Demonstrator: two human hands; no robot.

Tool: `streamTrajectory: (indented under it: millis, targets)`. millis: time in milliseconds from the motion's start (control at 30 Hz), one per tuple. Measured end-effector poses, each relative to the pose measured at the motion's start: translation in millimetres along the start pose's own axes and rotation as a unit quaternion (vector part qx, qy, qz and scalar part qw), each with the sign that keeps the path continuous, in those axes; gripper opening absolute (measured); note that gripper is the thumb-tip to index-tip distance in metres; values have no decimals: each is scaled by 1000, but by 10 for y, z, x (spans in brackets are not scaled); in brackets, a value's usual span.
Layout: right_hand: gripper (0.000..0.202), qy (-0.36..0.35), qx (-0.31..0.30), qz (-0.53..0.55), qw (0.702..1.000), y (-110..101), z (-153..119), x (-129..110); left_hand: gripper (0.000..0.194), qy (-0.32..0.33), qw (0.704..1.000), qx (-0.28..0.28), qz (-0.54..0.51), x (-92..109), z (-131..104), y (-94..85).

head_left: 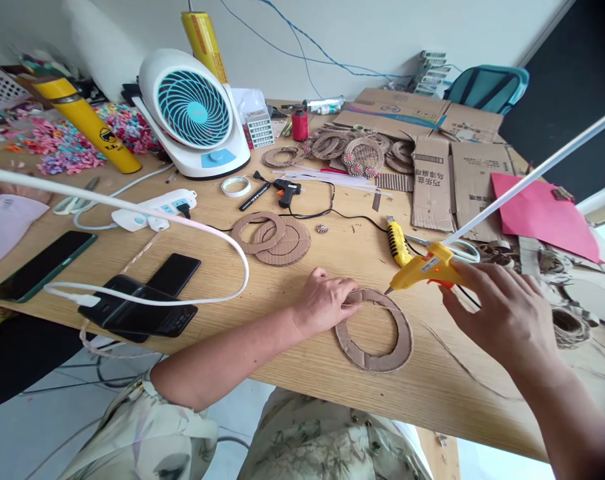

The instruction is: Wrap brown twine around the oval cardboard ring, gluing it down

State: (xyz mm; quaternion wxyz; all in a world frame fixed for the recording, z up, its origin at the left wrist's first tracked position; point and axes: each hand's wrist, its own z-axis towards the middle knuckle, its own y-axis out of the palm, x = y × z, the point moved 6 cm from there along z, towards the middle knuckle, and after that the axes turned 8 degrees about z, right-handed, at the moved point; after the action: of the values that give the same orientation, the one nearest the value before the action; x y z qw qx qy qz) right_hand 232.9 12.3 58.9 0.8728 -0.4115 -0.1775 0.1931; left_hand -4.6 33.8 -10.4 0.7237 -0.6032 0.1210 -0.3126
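A cardboard ring lies flat on the table in front of me. My left hand grips its upper left edge, fingers bent over the rim. Thin twine runs from near these fingers across the ring's top and away to the right. In my right hand is a yellow hot glue gun, a long glue stick jutting from its back. The nozzle tip points down at the ring's upper edge; whether it touches cannot be told. A yellow utility knife lies just behind the glue gun.
Two more cardboard pieces, a black glue gun and a tape roll lie farther back. A white fan stands behind them. White cable arcs over phones at left. Another person's sleeve shows at the left edge.
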Motion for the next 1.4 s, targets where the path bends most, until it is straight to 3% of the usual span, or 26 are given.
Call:
streamTrajectory:
  millis: [167, 233, 333, 433, 533, 600, 667, 767, 900, 967, 1033, 1100, 1200, 1400]
  targets:
    - [40, 179, -38, 118, 976, 406, -116, 384, 29, 14, 998, 56, 28, 7, 8, -107]
    - [40, 220, -64, 143, 963, 577, -157, 461, 32, 30, 997, 74, 22, 15, 8, -130]
    - [41, 230, -91, 149, 957, 726, -191, 503, 34, 67, 995, 73, -1, 43, 4, -115]
    - [45, 214, -110, 125, 963, 725, -189, 470, 32, 87, 994, 55, -29, 67, 4, -81]
    - [50, 183, -64, 71, 979, 529, -101, 274, 35, 82, 994, 28, -70, 74, 13, -48]
    - [37, 133, -39, 131, 982, 411, 13, -12, 38, 81, 993, 23, -85, 82, 17, -42]
    - [28, 85, -95, 252, 959, 429, 132, -362, 36, 89, 993, 36, -71, 97, 14, -52]
    - [15, 70, -167, 299, 937, 539, 267, -723, 46, 109, 991, 55, -57, 116, -5, -68]
    - [8, 128, -152, 376, 905, 644, 314, -737, 82, 136, 982, 60, -116, 115, -31, -97]
    - [8, 161, -133, 426, 880, 642, 282, -650, 88, 143, 976, 77, -143, 105, -37, -136]
    - [5, 189, -132, 461, 857, 620, 231, -573, 83, 148, 974, 89, -147, 100, -38, -167]
    - [7, 206, -134, 473, 846, 581, 176, -518, 63, 141, 979, 91, -118, 97, -32, -168]
    - [11, 202, -122, 457, 858, 516, 90, -459, 30, 139, 987, 75, -41, 119, -27, -116]
    - [7, 142, -138, 430, 881, 544, -138, -384, 26, 177, 981, 75, 31, 186, -44, -11]
